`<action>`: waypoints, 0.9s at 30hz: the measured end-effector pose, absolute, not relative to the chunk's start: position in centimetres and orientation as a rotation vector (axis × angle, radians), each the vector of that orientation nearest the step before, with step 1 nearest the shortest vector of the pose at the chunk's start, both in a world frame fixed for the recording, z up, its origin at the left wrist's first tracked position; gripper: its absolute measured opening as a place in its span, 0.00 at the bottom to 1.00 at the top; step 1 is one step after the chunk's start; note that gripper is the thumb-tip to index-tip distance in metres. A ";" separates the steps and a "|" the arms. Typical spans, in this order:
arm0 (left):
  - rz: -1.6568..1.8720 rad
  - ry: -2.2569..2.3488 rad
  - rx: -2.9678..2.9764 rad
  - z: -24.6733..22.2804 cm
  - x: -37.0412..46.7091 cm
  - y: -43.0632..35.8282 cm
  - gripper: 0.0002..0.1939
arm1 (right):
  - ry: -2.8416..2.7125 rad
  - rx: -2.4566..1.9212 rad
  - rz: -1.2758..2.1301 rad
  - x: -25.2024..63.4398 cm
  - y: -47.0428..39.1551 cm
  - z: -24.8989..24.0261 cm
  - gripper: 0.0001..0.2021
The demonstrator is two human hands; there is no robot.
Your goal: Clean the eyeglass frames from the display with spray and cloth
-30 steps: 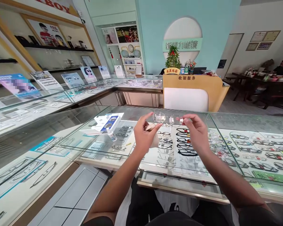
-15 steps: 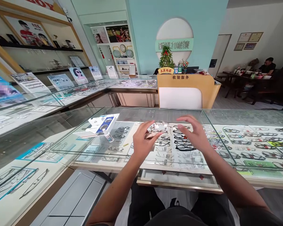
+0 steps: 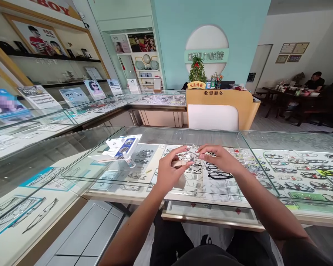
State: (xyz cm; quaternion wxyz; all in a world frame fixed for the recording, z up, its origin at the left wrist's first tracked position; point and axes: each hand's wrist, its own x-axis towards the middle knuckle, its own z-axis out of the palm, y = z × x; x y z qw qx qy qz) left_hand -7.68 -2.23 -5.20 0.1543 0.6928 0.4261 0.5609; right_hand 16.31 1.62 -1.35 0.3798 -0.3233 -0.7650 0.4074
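Above the glass counter (image 3: pixel 144 188), my left hand (image 3: pixel 169 168) is closed around a pair of thin-framed eyeglasses (image 3: pixel 192 152). A small beige piece (image 3: pixel 179 163), perhaps a folded cloth, is tucked between its thumb and fingers. Fingertips of my right hand (image 3: pixel 220 159) pinch the near side of the same eyeglasses; the exact grip is partly lost against the frames displayed below. Under the glass, dark-rimmed glasses (image 3: pixel 219 175) lie in rows beneath my right hand.
A small white bottle (image 3: pixel 128 160) stands left of my hands beside a white and blue folded card display (image 3: pixel 122 147). At the counter's near edge is an open drawer (image 3: pixel 211 214). A cashier desk (image 3: pixel 219 98) stands beyond; a person (image 3: pixel 315 82) sits far right.
My right hand has moved left and down, and its spread fingers have closed on the eyeglasses. My left hand keeps its hold on them, with little shift.
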 end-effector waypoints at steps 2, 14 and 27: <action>1.563 1.166 1.884 -5.4 -7.7 -2.1 0.28 | -1.886 -0.814 1.228 16.2 2.0 -2.0 0.15; 1.441 1.359 1.728 -6.6 -12.6 3.8 0.24 | -1.501 -0.907 1.358 17.4 3.4 -5.9 0.17; 1.205 1.525 1.965 -9.5 -11.2 5.3 0.17 | -1.277 -0.957 1.258 15.0 3.8 -9.1 0.20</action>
